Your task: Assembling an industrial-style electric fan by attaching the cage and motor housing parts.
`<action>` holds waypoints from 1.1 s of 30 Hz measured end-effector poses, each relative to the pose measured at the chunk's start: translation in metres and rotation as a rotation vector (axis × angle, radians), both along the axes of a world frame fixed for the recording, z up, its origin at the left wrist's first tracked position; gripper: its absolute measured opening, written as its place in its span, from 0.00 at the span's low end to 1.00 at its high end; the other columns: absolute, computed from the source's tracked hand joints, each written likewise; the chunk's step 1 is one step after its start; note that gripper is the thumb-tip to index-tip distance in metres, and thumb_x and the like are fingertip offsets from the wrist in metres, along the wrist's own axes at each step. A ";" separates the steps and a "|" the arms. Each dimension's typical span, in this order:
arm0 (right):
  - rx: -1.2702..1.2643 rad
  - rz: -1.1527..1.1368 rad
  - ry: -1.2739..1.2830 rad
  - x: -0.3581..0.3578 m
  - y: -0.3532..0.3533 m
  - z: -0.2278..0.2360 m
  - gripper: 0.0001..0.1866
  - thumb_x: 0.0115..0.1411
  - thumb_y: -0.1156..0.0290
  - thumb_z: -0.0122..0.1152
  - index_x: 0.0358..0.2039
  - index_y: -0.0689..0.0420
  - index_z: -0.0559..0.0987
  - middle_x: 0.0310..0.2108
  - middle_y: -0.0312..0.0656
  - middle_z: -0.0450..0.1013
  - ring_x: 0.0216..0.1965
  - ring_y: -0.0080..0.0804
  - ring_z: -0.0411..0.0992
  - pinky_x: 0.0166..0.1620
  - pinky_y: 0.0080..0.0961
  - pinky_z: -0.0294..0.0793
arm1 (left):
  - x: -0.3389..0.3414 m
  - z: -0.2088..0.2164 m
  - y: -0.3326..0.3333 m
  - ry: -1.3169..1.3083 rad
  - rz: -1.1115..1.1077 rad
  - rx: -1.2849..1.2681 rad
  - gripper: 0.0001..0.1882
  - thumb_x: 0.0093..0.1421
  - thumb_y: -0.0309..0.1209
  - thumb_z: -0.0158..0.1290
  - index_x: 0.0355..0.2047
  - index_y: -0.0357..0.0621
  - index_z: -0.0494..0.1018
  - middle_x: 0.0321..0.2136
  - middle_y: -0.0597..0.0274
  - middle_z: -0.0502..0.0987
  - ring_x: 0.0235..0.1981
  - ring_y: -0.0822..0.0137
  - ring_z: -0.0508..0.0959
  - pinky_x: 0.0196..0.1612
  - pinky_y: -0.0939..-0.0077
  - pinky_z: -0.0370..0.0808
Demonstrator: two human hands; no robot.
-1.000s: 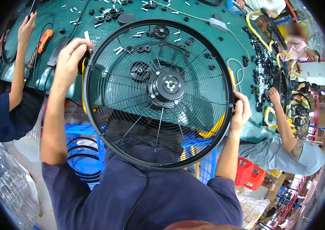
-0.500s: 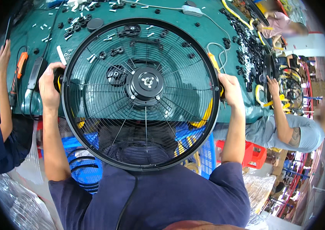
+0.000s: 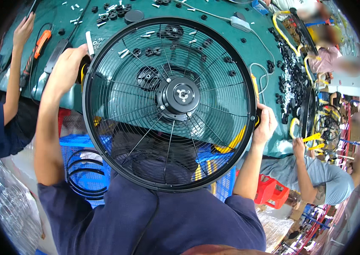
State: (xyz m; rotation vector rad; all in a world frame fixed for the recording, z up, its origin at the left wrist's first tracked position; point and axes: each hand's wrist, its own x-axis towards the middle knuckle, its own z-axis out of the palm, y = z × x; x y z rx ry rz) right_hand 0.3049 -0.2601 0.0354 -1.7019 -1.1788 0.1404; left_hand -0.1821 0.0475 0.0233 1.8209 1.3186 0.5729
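Note:
A large round black fan (image 3: pixel 179 98) with a wire grille and a central motor hub stands in front of my chest, over the bench edge. My left hand (image 3: pixel 67 70) is closed at the fan's left rim, its fingers around a black and yellow side fitting (image 3: pixel 84 73). On the opposite rim my right hand (image 3: pixel 266 124) grips a similar fitting (image 3: pixel 257 121), lower in view than the left one. Most of its fingers are hidden behind the rim. Through the grille show a round black part (image 3: pixel 148 77) and small screws and black pieces on the green bench.
The green bench (image 3: pixel 248 46) bears a heap of black parts and screws (image 3: pixel 288 80), a white cable with an inline box (image 3: pixel 240 24) and an orange-handled tool (image 3: pixel 42 43). A blue basket (image 3: pixel 84 180) and red stool (image 3: pixel 269 191) stand below. Co-workers sit on both sides.
The whole view has turned slightly clockwise, the fan with it, and the fan appears shifted right. My left hand has rolled over its side fitting; my right hand sits lower. Both keep hold.

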 end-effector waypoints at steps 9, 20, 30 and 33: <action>0.103 -0.006 -0.014 -0.003 -0.001 -0.003 0.15 0.70 0.71 0.49 0.42 0.68 0.82 0.42 0.47 0.81 0.46 0.33 0.77 0.55 0.28 0.72 | 0.003 -0.023 -0.025 -0.388 -0.069 0.416 0.24 0.73 0.38 0.35 0.44 0.28 0.75 0.38 0.55 0.80 0.43 0.67 0.78 0.51 0.76 0.71; 0.040 0.015 -0.242 -0.002 -0.004 0.008 0.10 0.65 0.76 0.52 0.38 0.66 0.82 0.35 0.49 0.80 0.38 0.39 0.79 0.46 0.29 0.76 | 0.000 -0.024 -0.005 -0.247 0.159 0.019 0.31 0.75 0.49 0.38 0.32 0.35 0.79 0.22 0.68 0.74 0.23 0.75 0.70 0.28 0.77 0.65; -0.405 0.045 0.081 0.014 0.013 0.038 0.21 0.67 0.59 0.55 0.28 0.68 0.76 0.20 0.39 0.70 0.26 0.24 0.66 0.33 0.29 0.66 | 0.002 -0.032 -0.020 -0.476 -0.010 0.189 0.25 0.75 0.43 0.35 0.39 0.35 0.76 0.31 0.66 0.74 0.31 0.76 0.70 0.36 0.81 0.65; -0.270 -0.039 -0.032 0.007 0.002 0.032 0.14 0.65 0.64 0.60 0.43 0.63 0.81 0.32 0.40 0.77 0.36 0.25 0.75 0.44 0.24 0.73 | 0.007 -0.002 -0.013 -0.421 0.110 0.203 0.17 0.72 0.36 0.44 0.44 0.34 0.75 0.37 0.63 0.76 0.41 0.70 0.75 0.51 0.76 0.70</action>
